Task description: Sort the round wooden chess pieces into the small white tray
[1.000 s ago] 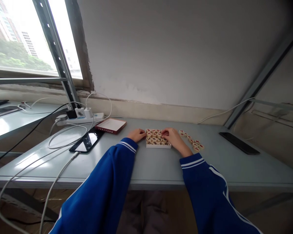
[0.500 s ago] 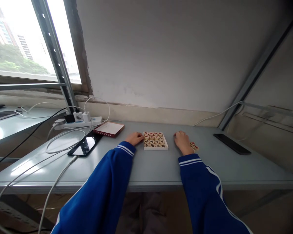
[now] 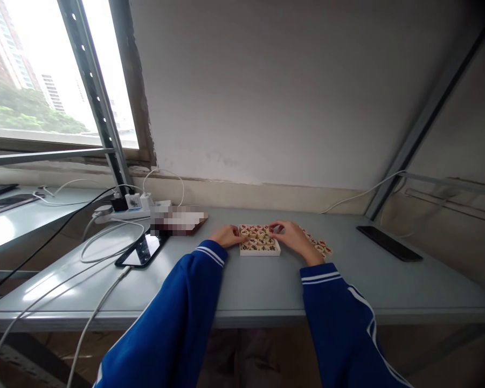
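Note:
A shallow white box (image 3: 260, 252) sits on the table before me, filled with rows of round Chinese chess pieces (image 3: 260, 241) marked in red and black characters. My left hand (image 3: 225, 236) grips the box's left side, its thumb over the edge. At the back right corner of the box, the thumb and fingers of my right hand (image 3: 289, 235) are curved round a chess piece (image 3: 271, 230). More loose chess pieces (image 3: 323, 248) lie on the table to the right, partly hidden behind my right wrist.
Left of the box lie a dark red box lid (image 3: 196, 223), partly blurred, and a black phone (image 3: 141, 249) with a charging cable. A power strip (image 3: 125, 215) with plugs stands behind them. A long black object (image 3: 389, 243) rests at the right of the grey table (image 3: 242, 302).
My right hand has moved left from beside the loose pieces to the back right corner of the box. My left thumb has come over the box's left edge. The view has shifted slightly.

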`<state>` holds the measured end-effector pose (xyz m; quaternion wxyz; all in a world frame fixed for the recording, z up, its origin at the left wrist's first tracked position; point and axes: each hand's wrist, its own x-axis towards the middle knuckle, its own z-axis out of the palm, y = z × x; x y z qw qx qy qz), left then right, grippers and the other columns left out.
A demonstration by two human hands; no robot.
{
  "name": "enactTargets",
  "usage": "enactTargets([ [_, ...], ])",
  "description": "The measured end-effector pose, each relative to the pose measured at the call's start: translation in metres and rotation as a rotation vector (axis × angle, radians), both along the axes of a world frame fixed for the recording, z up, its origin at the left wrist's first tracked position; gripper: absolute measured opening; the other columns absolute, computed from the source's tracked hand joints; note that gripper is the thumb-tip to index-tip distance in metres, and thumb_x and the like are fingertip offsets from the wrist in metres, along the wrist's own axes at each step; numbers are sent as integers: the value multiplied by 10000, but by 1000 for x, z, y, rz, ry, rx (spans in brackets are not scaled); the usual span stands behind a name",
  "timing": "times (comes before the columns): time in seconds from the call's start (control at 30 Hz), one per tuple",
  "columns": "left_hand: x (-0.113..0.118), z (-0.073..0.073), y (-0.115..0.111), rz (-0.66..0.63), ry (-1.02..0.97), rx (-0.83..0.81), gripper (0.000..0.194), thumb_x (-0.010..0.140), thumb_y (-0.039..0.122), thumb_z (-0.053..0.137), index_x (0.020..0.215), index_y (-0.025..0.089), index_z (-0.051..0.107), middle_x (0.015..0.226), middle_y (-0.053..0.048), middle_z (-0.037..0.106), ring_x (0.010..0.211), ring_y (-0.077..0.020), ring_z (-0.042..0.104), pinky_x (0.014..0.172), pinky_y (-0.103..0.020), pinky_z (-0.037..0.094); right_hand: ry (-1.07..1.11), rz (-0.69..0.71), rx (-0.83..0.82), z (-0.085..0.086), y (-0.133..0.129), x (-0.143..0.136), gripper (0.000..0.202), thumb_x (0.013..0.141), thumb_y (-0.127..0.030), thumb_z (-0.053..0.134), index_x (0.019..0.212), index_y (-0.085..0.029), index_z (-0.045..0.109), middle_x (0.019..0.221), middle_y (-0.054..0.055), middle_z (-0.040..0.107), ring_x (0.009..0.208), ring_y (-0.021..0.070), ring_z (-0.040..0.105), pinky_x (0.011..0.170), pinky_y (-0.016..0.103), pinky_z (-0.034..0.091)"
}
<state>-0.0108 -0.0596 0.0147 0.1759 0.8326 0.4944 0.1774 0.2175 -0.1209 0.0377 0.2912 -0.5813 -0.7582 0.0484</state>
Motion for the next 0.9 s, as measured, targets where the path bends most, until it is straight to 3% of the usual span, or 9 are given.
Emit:
enactTargets([
  [0.13, 6, -3, 2, 77, 122, 33, 632, 511, 779, 454, 617, 169, 584, 645, -54, 599, 606, -188, 531, 518, -258, 336, -22, 9, 11, -5, 2, 1, 240, 721, -375, 570, 903, -230, 626, 943, 18, 630, 792, 137, 560, 680, 224, 390],
  [0.33, 9, -1, -1, 122, 149, 38, 674, 527, 810, 382, 625, 179, 597, 721, -87, 631, 683, -227, 565, 567, -277, 362, -155, -16, 79, -13, 10, -1, 204, 747, -371, 553, 892, -249, 628, 947, 12, 625, 828, 165, 546, 722, 269, 362],
  [0.57, 8, -2, -2, 142, 144, 34, 671, 559, 802, 364, 647, 182, 606, 740, -84, 633, 694, -222, 568, 584, -272, 362, -153, -35, 115, -13, 11, -3, 236, 773, -404, 515, 950, -277, 606, 974, 8, 623, 856, 176, 543, 763, 302, 337],
  [0.63, 6, -3, -1, 128, 126, 25, 678, 562, 803, 362, 665, 180, 608, 720, -74, 627, 668, -210, 559, 567, -266, 351, -154, -142, 148, -13, 15, 4, 250, 802, -398, 472, 990, -280, 587, 1008, 19, 616, 895, 186, 533, 797, 327, 327],
  [0.77, 1, -4, 1, 60, 53, -19, 662, 601, 777, 360, 694, 173, 614, 663, -48, 604, 616, -181, 524, 539, -258, 322, -236, -489, 161, -27, 27, 26, 350, 828, -312, 429, 1152, -200, 496, 1181, 109, 526, 1119, 254, 409, 912, 434, 248],
  [0.83, -1, -5, 3, 20, 10, -45, 629, 647, 732, 360, 710, 162, 619, 665, -44, 600, 610, -172, 514, 538, -257, 316, -248, -537, 4, -38, 34, 39, 424, 816, -344, 440, 1199, -161, 461, 1255, 140, 462, 1186, 277, 344, 939, 461, 230],
  [0.9, -4, -5, 6, -9, -20, -63, 579, 694, 666, 361, 726, 152, 626, 678, -46, 603, 620, -171, 512, 546, -256, 319, -204, -491, -122, -47, 39, 50, 442, 812, -375, 434, 1188, -148, 481, 1286, 145, 430, 1195, 280, 344, 945, 443, 257],
])
